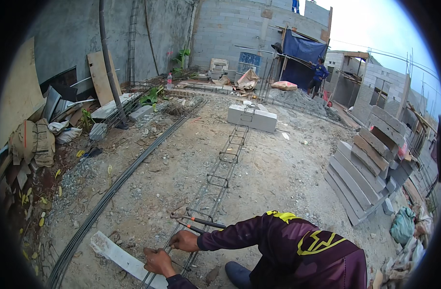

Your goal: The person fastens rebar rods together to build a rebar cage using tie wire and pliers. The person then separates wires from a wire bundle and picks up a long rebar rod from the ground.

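A long rebar cage (217, 180) with rectangular stirrups runs from below me to pale lightweight blocks (252, 119), where its far end rests. My right hand (184, 241) has its fingers closed around a bar on the cage's left side. Just below it, my left hand (157, 261) is beside the same bars with thumb and fingers bent together; whether something thin is pinched there cannot be made out. Pincers (196, 221) with black and orange handles lie across the cage beyond my right hand, their handle ends near my forearm. Under the near bars is a pale flat strip (121, 255).
A bundle of long steel bars (123, 177) lies on the gravelly ground to the left. Stacked grey blocks (361, 173) stand on the right, near sacks (403, 225). My boot (238, 275) is beside the cage. Farther back, a person (317, 76) stands by a sand pile (296, 101).
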`<state>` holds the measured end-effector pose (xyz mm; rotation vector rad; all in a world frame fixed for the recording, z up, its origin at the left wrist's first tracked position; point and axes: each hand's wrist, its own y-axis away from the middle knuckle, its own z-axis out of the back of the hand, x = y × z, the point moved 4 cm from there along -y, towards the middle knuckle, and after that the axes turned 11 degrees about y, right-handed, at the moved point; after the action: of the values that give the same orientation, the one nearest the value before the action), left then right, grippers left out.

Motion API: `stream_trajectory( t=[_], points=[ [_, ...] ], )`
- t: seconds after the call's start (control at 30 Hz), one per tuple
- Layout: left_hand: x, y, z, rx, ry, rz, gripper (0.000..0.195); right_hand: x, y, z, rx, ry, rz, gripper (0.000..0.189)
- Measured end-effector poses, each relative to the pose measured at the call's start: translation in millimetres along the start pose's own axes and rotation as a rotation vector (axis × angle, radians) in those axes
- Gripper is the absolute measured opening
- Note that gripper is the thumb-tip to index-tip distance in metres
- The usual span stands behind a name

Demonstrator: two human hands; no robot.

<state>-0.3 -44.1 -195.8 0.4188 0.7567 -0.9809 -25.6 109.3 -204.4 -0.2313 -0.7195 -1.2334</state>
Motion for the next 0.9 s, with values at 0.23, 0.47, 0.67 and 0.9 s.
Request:
stream_trajectory(
  t=[0.23, 0.47, 0.67, 0.9],
  points=[
    [-2.0, -2.4, 0.1, -0.013, 0.006, -0.013, 0.019, -2.4, -3.9, -16.1, 0.029, -0.371, -0.16, 0.022],
    [3.2, 9.1, 5.7, 0.011, -0.02, 0.003, 0.018, 13.1, 21.2, -6.3, -0.134, -0.671, -0.238, 0.017],
    [8.0, 7.2, 4.9, 0.015, 0.041, 0.012, 0.018, 19.7, 15.9, 5.5, 0.306, -0.267, -0.133, 0.031],
    [-16.9, -1.1, 9.0, 0.024, 0.104, -0.014, 0.014, 6.9, 6.3, 20.9, 0.23, -0.52, -0.272, 0.033]
  ],
)
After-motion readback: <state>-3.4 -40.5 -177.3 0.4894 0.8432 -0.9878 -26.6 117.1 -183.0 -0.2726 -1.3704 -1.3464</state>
